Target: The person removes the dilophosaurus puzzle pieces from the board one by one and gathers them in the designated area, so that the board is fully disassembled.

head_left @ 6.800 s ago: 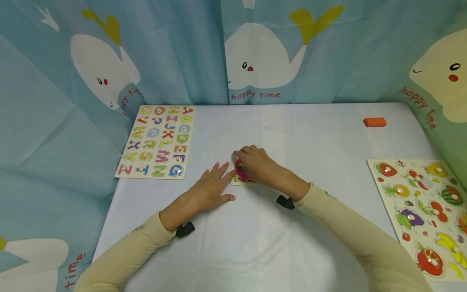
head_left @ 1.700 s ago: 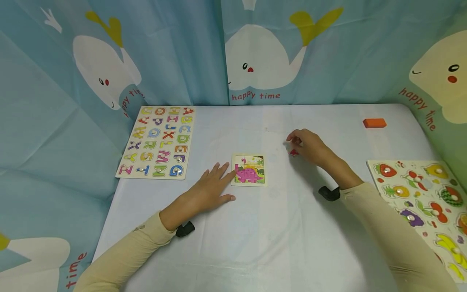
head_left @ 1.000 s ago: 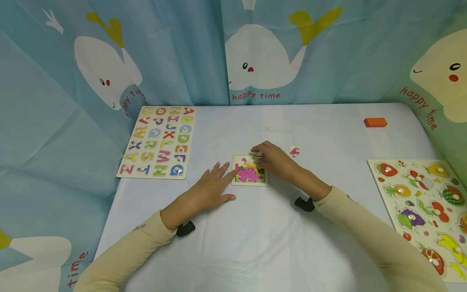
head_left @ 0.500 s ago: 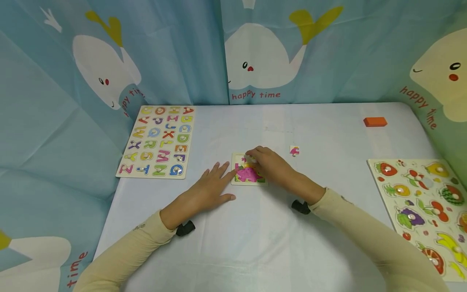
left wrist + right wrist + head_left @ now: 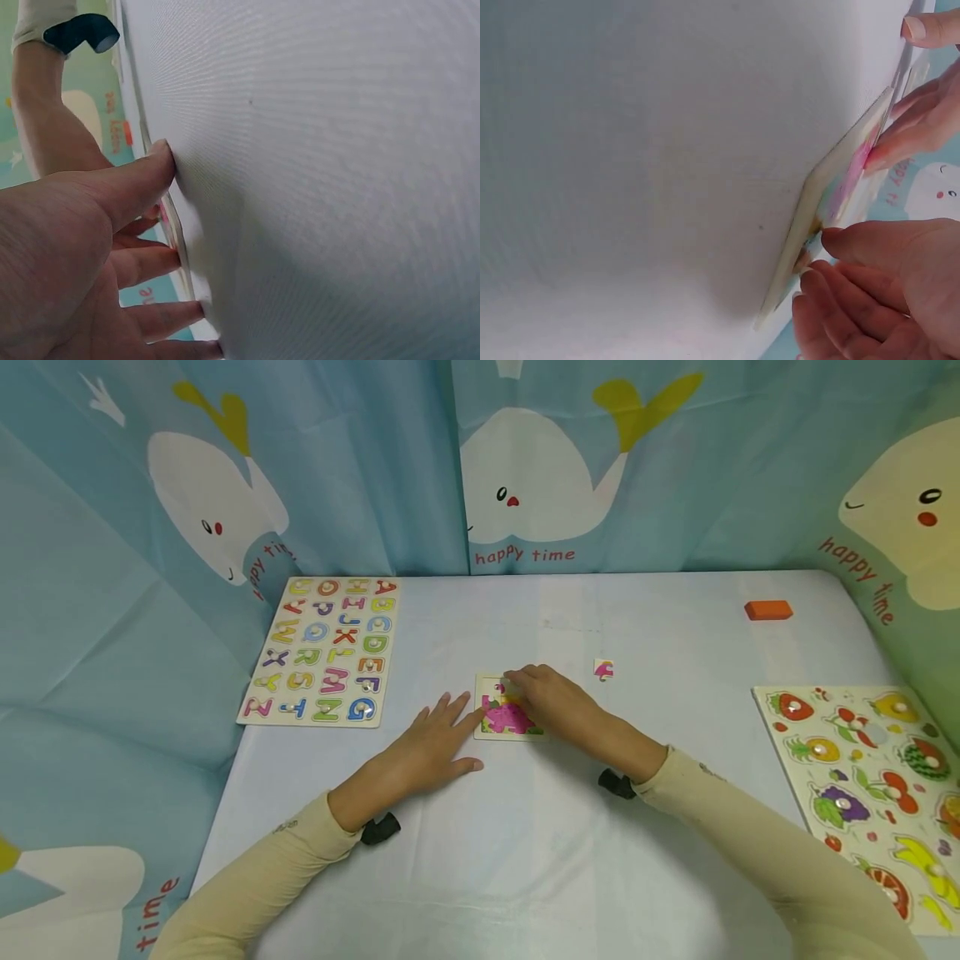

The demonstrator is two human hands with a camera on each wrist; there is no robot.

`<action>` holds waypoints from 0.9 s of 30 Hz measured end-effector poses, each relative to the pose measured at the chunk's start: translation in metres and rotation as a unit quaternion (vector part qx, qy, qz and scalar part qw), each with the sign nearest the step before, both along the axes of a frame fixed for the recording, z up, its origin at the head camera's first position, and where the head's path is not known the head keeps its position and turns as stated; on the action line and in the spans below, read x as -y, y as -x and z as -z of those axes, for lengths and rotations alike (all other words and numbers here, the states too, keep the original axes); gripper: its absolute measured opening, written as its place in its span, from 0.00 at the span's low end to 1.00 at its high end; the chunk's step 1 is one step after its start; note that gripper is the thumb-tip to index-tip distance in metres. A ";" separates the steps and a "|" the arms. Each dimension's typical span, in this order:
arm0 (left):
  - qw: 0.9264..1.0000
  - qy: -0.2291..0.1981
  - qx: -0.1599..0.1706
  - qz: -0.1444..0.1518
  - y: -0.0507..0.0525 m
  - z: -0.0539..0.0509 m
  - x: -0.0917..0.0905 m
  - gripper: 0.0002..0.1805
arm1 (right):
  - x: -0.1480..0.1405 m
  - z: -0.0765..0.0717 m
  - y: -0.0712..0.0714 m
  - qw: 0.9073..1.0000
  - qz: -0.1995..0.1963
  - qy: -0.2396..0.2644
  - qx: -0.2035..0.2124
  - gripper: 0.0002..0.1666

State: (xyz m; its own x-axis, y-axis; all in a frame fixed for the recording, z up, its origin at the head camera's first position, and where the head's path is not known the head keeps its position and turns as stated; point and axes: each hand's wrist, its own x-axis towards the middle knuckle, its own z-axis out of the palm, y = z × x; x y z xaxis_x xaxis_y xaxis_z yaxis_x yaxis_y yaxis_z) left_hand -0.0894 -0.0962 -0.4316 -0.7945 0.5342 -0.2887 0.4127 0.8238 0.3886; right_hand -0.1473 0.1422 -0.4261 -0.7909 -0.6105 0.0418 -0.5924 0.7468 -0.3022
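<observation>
A small square jigsaw puzzle board with a pink dinosaur lies mid-table. My left hand rests on the table with fingers spread, its index fingertip touching the board's left edge. My right hand is bent over the upper right part of the board and covers it. In the right wrist view its thumb and curled index finger meet at the board's picture, pinching a puzzle piece that is mostly hidden. A loose white puzzle piece with a pink shape lies to the right of the board.
An alphabet puzzle board lies at the back left. On the right lies a fruit puzzle board, cut off by the view's edge. An orange block sits at the back right. A whale-print curtain surrounds the table.
My right hand has come left from beside the loose piece to the dinosaur board, and has since lowered slightly onto its upper right part. My left hand has stayed put.
</observation>
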 end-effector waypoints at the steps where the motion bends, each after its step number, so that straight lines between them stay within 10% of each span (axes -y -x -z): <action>1: 1.000 0.000 0.001 0.000 0.000 0.000 0.000 0.44 | 0.000 0.000 0.001 1.000 -0.006 -0.005 -0.006 0.27; 27: 1.000 0.005 0.000 -0.001 0.001 0.001 0.000 0.45 | 0.005 -0.007 0.012 0.994 0.004 -0.016 0.110 0.30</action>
State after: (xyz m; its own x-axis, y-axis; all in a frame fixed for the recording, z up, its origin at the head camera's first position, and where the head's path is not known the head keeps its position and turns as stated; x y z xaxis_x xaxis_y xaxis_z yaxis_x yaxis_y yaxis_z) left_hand -0.0904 -0.0967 -0.4327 -0.7951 0.5300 -0.2948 0.4113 0.8285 0.3800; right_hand -0.1594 0.1369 -0.4189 -0.7843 -0.6018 -0.1509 -0.5082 0.7627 -0.4000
